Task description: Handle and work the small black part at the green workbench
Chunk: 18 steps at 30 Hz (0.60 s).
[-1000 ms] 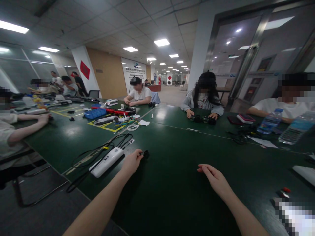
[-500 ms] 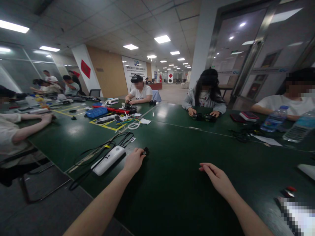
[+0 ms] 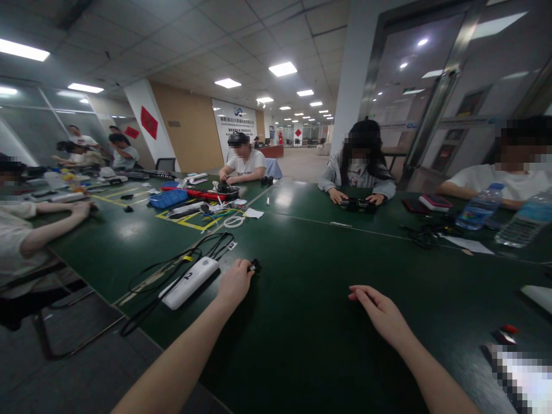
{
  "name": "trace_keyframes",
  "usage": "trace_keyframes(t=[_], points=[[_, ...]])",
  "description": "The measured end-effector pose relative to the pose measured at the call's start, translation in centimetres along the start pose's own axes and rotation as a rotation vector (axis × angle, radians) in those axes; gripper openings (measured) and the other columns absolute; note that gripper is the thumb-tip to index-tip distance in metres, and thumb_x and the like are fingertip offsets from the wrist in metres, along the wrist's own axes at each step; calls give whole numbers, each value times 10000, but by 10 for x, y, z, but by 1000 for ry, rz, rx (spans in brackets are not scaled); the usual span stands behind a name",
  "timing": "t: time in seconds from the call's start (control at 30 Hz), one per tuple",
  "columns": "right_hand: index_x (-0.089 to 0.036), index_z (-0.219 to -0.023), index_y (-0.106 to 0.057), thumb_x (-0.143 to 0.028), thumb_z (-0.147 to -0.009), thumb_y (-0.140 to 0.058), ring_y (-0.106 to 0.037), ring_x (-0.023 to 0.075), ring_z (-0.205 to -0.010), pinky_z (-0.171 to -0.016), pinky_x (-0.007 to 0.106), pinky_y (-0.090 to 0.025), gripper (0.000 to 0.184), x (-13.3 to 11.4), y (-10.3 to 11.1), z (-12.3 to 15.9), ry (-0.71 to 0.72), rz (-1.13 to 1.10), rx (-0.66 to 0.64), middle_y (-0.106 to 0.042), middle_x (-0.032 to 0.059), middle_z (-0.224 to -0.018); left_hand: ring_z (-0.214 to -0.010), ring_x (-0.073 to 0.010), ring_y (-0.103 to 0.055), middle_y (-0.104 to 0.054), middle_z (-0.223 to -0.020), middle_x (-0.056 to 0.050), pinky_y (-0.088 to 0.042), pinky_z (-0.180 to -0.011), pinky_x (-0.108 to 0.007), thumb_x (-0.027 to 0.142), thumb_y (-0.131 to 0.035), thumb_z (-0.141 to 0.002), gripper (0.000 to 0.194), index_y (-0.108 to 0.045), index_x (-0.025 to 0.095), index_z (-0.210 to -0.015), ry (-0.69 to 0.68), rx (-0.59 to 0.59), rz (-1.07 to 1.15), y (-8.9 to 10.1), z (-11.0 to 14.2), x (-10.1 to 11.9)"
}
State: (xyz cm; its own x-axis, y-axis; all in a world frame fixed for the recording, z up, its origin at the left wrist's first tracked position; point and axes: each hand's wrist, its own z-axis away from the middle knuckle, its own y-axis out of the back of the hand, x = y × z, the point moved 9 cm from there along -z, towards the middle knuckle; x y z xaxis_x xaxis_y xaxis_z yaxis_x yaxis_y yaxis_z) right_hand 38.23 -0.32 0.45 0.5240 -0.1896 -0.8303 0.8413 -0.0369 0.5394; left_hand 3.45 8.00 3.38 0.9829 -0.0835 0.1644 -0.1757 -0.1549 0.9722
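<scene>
My left hand [image 3: 234,283] rests on the green table beside a white power bank-like block marked 2 [image 3: 190,283]. Its fingers are closed on a small black object [image 3: 256,265], whose kind is too small to make out. Black cables [image 3: 196,253] loop over and behind the white block, and a paper tag with a 2 [image 3: 232,245] lies by them. Further right, my right hand [image 3: 379,307] lies on its side on the tabletop, fingers loosely stretched out, holding nothing visible.
Beyond the hands are a blue basket [image 3: 168,198], a white coiled cable [image 3: 233,222] and a paper scrap [image 3: 254,213]. Water bottles [image 3: 480,208] stand at the right, above a small red-and-black item [image 3: 506,333]. Several people sit around the green table [image 3: 297,339].
My hands and the small black object stay in place. The view shifts very slightly. Across the table, a person's black device has tilted a little.
</scene>
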Motion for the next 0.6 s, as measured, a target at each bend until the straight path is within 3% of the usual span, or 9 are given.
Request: trace_keyframes(t=[0.37,0.6], points=[[-256,-1039,-561,-452,-788,-395,-554,232,-977,-792,366,-441,358,-1,1,1,8,-6,14,-645,31,-984,-818,-184,-569,-515,-1019,-73,-418,-610,-274,372,-349,-846,264,-499,187,-962,-27,-25,-77,1,2,9],[-247,-1043,-562,-465,-786,-397,-563,234,-951,-783,372,-438,375,-3,1,1,35,-1,12,-650,34,-967,-841,-195,-565,-527,-1033,-74,-421,-640,-282,332,-409,-820,311,-410,214,-1108,-40,-25,-24,1,3,8]])
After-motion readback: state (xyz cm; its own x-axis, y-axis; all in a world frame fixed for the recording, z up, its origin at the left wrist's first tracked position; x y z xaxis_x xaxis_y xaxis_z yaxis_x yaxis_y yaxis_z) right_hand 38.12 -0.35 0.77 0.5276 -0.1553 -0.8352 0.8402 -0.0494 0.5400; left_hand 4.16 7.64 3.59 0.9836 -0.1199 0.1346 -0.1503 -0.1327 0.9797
